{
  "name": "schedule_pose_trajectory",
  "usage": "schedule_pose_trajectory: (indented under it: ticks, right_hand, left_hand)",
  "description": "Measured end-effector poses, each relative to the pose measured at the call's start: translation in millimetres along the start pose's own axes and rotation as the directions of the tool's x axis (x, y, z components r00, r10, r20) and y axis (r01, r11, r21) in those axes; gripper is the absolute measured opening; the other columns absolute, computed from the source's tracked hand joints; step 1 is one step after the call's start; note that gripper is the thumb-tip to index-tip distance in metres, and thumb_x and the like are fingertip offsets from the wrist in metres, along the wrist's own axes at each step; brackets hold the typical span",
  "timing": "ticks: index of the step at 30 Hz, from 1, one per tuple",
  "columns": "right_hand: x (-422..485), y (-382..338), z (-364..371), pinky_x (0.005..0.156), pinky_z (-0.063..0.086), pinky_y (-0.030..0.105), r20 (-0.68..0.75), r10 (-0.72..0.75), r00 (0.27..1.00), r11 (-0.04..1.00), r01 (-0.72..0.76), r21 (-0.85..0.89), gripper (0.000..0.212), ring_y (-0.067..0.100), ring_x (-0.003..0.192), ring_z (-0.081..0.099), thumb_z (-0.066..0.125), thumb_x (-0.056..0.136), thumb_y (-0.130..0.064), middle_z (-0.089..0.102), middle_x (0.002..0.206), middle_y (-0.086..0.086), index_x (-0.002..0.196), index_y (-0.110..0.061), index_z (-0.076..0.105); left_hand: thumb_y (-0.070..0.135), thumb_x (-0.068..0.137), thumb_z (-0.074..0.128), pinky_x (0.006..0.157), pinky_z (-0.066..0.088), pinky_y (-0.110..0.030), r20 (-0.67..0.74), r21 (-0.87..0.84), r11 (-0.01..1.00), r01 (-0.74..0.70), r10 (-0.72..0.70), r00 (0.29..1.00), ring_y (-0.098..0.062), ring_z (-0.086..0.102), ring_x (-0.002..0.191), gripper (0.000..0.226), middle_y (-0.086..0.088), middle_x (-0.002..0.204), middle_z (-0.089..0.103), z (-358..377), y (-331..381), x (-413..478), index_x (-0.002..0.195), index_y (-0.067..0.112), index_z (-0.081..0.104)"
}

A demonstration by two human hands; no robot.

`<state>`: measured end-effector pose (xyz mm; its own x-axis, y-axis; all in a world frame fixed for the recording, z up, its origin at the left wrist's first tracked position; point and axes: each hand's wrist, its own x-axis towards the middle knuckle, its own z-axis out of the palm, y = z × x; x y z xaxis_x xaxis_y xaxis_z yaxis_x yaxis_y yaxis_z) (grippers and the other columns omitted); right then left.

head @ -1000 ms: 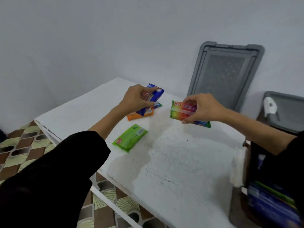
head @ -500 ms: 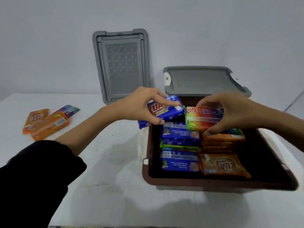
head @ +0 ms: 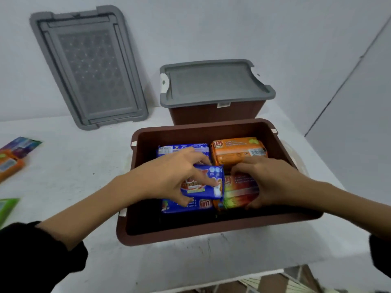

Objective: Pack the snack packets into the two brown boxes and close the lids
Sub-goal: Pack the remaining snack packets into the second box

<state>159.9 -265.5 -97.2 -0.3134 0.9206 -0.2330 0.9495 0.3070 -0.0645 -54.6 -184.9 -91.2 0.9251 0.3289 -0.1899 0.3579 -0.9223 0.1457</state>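
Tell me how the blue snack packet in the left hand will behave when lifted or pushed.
Probably light: the left hand holds the blue snack packet with fingertips alone. Its glossy wrapper is likely a bit slippery. Being flat and blocky, it should slide, not roll.

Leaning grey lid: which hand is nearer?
Left. The left hand, holding a blue packet in the box, sits in front and right of the lid; the right hand, gripping a multicolour packet, is farther right.

Cut off at left edge: green packet [head: 7,208], orange packet [head: 9,169]; I can't read blurred rainbow packet [head: 241,193] print.
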Motion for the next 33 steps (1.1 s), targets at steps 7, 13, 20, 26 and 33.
schedule_pose_trajectory:
  ticks: [7, 13, 20, 26, 33]
  right_hand:
    - [7, -1, 7, 0.096, 0.043, 0.026, 0.042, -0.059, 0.997, 0.994, 0.062, -0.087, 0.075, 0.01, 0.128, 0.038, 0.062, 0.078, -0.053, 0.037, 0.142, -0.009, 0.14, -0.03, 0.028]
    - [6, -3, 6, 0.097, 0.042, 0.024, 0.033, -0.061, 0.998, 0.994, 0.064, -0.09, 0.073, 0.009, 0.129, 0.038, 0.062, 0.079, -0.053, 0.038, 0.142, -0.01, 0.14, -0.031, 0.029]
    - [3, -4, 6, 0.094, 0.041, 0.023, 0.021, -0.089, 0.996, 0.99, 0.09, -0.107, 0.075, 0.008, 0.13, 0.035, 0.06, 0.079, -0.055, 0.036, 0.141, -0.011, 0.142, -0.034, 0.026]
    - [2, -5, 6, 0.089, 0.043, 0.022, 0.025, -0.155, 0.988, 0.983, 0.157, -0.098, 0.061, 0.007, 0.13, 0.031, 0.057, 0.084, -0.05, 0.034, 0.14, -0.011, 0.138, -0.039, 0.033]
    - [3, -4, 8, 0.089, 0.043, 0.022, 0.009, -0.148, 0.989, 0.985, 0.148, -0.093, 0.057, 0.008, 0.124, 0.038, 0.055, 0.085, -0.05, 0.038, 0.134, -0.01, 0.137, -0.036, 0.035]
  left_hand:
    - [0.031, 0.08, 0.066, 0.099, 0.04, -0.039, 0.08, 0.222, 0.971, -0.089, 0.073, 0.994, -0.023, 0.035, 0.127, 0.06, -0.004, 0.143, 0.036, 11, 8, -1, 0.136, 0.035, 0.043]
    - [0.041, 0.088, 0.055, 0.102, 0.037, -0.034, 0.144, 0.188, 0.981, -0.052, 0.025, 0.989, -0.016, 0.025, 0.134, 0.06, 0.001, 0.149, 0.026, 18, 3, 1, 0.142, 0.037, 0.029]
    - [0.04, 0.09, 0.053, 0.106, 0.034, -0.035, 0.149, 0.21, 0.976, -0.054, 0.022, 0.989, -0.017, 0.025, 0.137, 0.062, -0.002, 0.15, 0.027, 21, 4, -1, 0.145, 0.033, 0.025]
    - [0.044, 0.09, 0.051, 0.086, 0.043, -0.029, 0.098, 0.241, 0.967, -0.08, 0.058, 0.994, -0.015, 0.029, 0.133, 0.061, 0.002, 0.147, 0.03, 21, 5, -1, 0.144, 0.032, 0.027]
    - [0.044, 0.09, 0.051, 0.073, 0.032, -0.02, 0.062, 0.205, 0.978, -0.035, 0.023, 0.998, -0.011, 0.027, 0.134, 0.058, 0.006, 0.147, 0.029, 25, 3, 3, 0.142, 0.033, 0.028]
